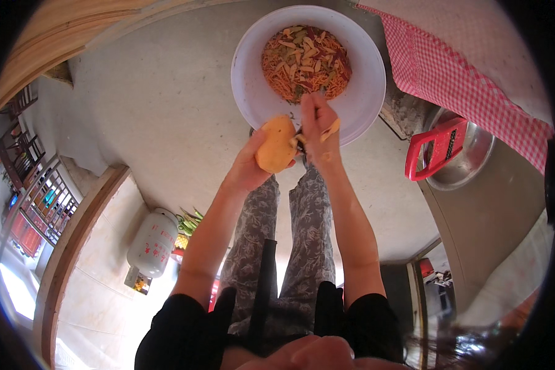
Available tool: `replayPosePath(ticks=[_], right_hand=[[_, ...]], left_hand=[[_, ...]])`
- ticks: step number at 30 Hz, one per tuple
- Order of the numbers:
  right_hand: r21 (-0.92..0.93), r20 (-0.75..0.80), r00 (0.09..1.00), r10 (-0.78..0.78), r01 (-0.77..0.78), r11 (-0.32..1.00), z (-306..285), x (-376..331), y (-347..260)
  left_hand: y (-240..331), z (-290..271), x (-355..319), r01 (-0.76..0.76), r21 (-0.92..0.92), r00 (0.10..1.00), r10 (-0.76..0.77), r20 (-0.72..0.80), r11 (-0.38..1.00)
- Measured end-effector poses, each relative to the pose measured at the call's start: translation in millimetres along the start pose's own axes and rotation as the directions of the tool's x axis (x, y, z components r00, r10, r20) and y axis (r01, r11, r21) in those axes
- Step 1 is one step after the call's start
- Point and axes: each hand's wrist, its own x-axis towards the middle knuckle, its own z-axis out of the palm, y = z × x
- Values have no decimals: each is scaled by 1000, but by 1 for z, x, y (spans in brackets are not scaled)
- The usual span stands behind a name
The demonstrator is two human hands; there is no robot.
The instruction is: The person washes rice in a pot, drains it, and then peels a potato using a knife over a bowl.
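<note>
My left hand (250,166) is wrapped round a large, smooth, yellow-orange oval fruit or vegetable (276,145). Close beside it on the right is my right hand (319,126), closed and a little blurred by motion. Yellow peel-like pieces (331,129) show against that hand, and a small dark thing between the two hands is too unclear to name; what the right fingers grip cannot be made out. Just beyond both hands stands a wide white basin (246,68). Inside it lies a heap of orange shreds and pale, flat, seed-like pieces (305,61).
At the right, a red-framed grater (438,150) rests across a metal bowl (475,157) beside a red-and-white checked cloth (438,61). A white gas cylinder (153,243) stands at the lower left, near green vegetables (190,222). Wooden furniture (61,31) edges the upper left.
</note>
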Motion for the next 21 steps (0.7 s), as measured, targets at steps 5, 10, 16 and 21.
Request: replayPosePath(ticks=[5,10,16,21], right_hand=[[-455,-38,991,-127,96,885,-5,24,37],[-451,-189,971,-145,46,892,-23,36,54],[-459,11,990,-140,129,879,8,-19,-22],[-593,-31,995,-95,58,803,11,7,-15]], left_hand=[[-4,-3,-9,96,115,990,-107,88,989],[-7,5,-14,81,-26,996,-82,-41,996],[-8,18,-17,-60,372,986,113,-122,926],[-4,18,-18,-32,379,988,86,-128,925]])
